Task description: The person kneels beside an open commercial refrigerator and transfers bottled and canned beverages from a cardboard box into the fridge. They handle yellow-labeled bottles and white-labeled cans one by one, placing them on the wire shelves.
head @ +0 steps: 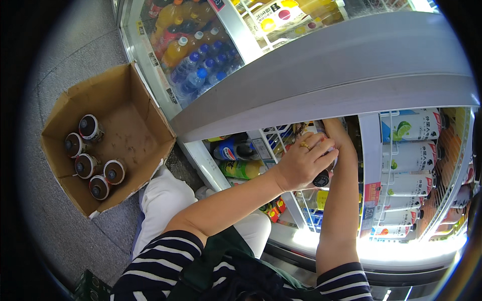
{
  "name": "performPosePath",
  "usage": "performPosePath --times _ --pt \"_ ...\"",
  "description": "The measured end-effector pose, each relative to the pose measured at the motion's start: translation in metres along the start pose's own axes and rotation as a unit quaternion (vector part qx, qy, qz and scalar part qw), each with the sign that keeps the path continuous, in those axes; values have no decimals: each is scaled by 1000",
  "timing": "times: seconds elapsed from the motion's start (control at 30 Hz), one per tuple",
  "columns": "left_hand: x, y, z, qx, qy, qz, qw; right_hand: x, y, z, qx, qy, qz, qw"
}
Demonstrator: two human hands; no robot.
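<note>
My left hand point(307, 161) reaches over the wire shelf of a glass-fronted drinks cooler, its fingers curled round a bottle with a dark cap point(321, 178); a ring is on one finger. Beside it my right forearm extends deeper into the shelf, and my right hand point(331, 126) is mostly hidden behind the left hand and the bottle, so its grip does not show. On the floor at the left stands an open cardboard box point(128, 128) with several dark-capped bottles point(89, 127) upright in it.
A cola bottle point(229, 149) and a green-labelled bottle point(241, 169) lie left of the wire divider. White-labelled bottles point(410, 156) fill the right shelf. A grey cooler door frame point(320, 71) crosses above my hands. Blue-capped bottles point(196, 79) stand behind glass at upper left.
</note>
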State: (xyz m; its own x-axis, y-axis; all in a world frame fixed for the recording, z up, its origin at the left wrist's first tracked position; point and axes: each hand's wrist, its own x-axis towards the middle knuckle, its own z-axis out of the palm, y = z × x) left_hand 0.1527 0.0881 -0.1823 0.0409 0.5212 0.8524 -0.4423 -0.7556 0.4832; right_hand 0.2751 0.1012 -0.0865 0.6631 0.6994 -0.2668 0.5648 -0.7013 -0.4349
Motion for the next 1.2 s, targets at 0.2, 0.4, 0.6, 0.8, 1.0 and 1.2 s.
performPosePath --times 0.2,0.4,0.6,0.8,1.0,1.2 --pt "6 8 11 66 7 -40 997 1 -8 -5 -49 -10 12 999" --pt "9 12 17 168 -20 -59 984 2 -31 0 -45 6 100 994" --pt "25 7 22 159 -78 -64 982 10 -24 -13 -28 -1 84 996" --pt "51 6 34 0 -60 -55 997 -4 12 -37 147 64 44 986" --pt "63 -6 35 94 -129 -81 984 -5 60 -30 532 124 -127 828" --pt "82 -10 49 90 -146 -88 981 -50 70 0 555 210 -250 765"
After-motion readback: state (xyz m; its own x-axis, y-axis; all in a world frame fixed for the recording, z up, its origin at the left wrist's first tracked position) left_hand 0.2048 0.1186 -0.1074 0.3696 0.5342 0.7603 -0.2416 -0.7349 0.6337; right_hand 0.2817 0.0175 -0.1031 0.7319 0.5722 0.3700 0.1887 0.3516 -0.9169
